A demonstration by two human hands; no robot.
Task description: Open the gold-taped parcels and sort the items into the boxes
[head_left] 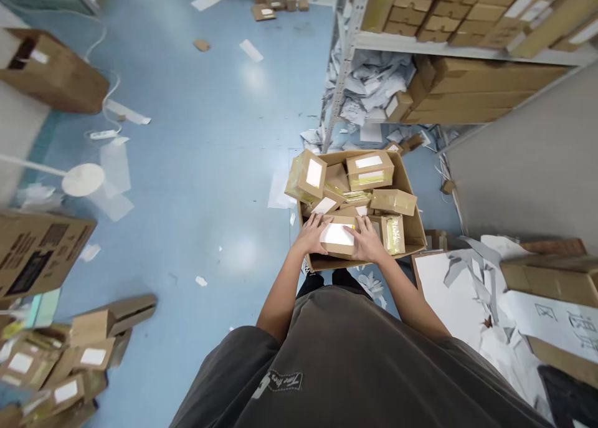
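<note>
1. Two-handed, held a small brown box (337, 235) with a white label on top.
2. Pressed the left hand (312, 235) on its 9 o'clock end and the right hand (369, 238) on its 3 o'clock end, with fingers a bit spread on both.
3. Held it inside a big open carton (413, 228), close to the 6 o'clock wall.
4. Around the small brown box, saw more boxes in the carton: a tipped box (303, 177) at 11 o'clock, poking past the rim; a labeled box (370, 170) at 1 o'clock; and a taped box (393, 235) at 3 o'clock, just past the right hand.
5. From the carton, saw a shelf (397, 43) at 1 o'clock, with crumpled paper (374, 82) under it; a messy heap of white paper (502, 353) at 4 o'clock; and a pile of boxes (91, 328) at 8 o'clock, well apart, on the blue floor (187, 197).
</note>
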